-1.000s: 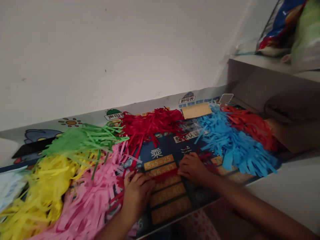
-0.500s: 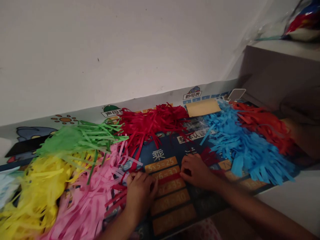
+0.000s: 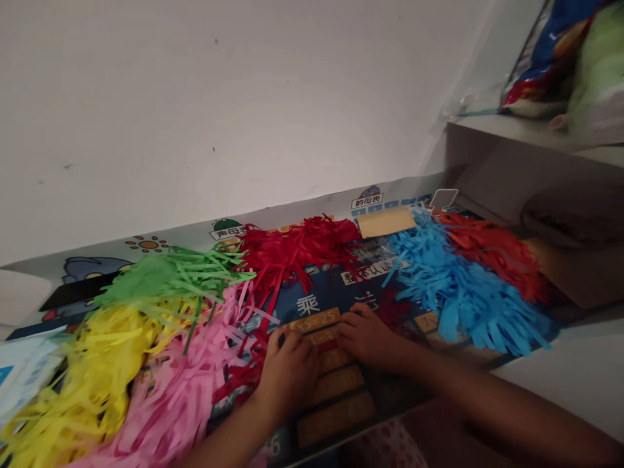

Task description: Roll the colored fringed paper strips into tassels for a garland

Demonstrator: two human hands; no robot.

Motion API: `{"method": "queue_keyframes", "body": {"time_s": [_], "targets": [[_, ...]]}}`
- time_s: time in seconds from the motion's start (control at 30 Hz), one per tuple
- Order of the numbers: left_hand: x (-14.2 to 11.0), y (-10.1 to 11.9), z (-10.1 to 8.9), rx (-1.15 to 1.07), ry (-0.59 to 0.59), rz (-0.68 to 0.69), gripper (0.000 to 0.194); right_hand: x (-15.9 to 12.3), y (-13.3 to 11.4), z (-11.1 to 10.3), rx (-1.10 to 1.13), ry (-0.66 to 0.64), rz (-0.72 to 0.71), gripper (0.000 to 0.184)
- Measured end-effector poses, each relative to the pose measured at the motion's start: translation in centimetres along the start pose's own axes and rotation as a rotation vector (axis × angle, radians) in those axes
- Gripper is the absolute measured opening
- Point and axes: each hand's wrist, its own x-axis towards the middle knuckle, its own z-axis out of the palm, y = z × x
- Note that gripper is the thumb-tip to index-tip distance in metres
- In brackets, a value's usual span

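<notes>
A dark red paper tassel [image 3: 251, 364] lies low over the mat, its middle drawn into a narrow twisted band. My left hand [image 3: 291, 367] is closed on the left part of that band, with fringe spilling out beside the wrist. Fingers curled, my right hand [image 3: 365, 335] grips the band a short way to the right. More dark fringe shows blurred behind my right hand. Only a short stretch of band is visible between the two hands; the fingertips are partly hidden.
Fringed paper bundles surround the hands: yellow [image 3: 97, 364], pink [image 3: 180, 383], green [image 3: 170, 273], red [image 3: 302, 247], blue [image 3: 468, 292] and orange-red [image 3: 497, 253]. A tan card [image 3: 387, 223] lies at the back. The printed mat [image 3: 336, 426] meets a white wall [image 3: 292, 97].
My hands have come closer together, so less of the red band shows between them. The view has shifted, bringing more of the right-hand shelf into sight.
</notes>
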Motion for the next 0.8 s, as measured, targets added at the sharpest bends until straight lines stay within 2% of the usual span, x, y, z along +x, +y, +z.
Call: {"method": "queue_keyframes", "body": {"time_s": [0.13,0.33,0.43,0.57,0.67,0.8], "targets": [[0.9,0.0,-0.2,-0.011,-0.064,-0.034,0.015,0.6,-0.1,0.0,0.021,-0.074,0.095,0.009],[1.3,0.1,-0.2,0.012,-0.069,-0.035,0.01,1.6,-1.4,-0.1,0.031,-0.076,0.017,0.012],[1.0,0.2,-0.2,-0.007,-0.017,-0.043,0.008,1.9,-1.4,0.4,0.001,-0.066,-0.002,0.014],[0.7,0.1,0.1,-0.057,0.078,-0.078,0.005,1.9,-0.9,1.0,0.016,0.029,-0.034,0.014],[0.7,0.0,0.4,-0.071,0.116,-0.091,0.006,2.1,-1.1,1.1,0.034,0.087,-0.025,0.012],[0.3,0.0,1.0,-0.011,0.141,-0.059,0.01,1.6,-1.5,1.3,0.02,0.101,-0.028,0.011]]}}
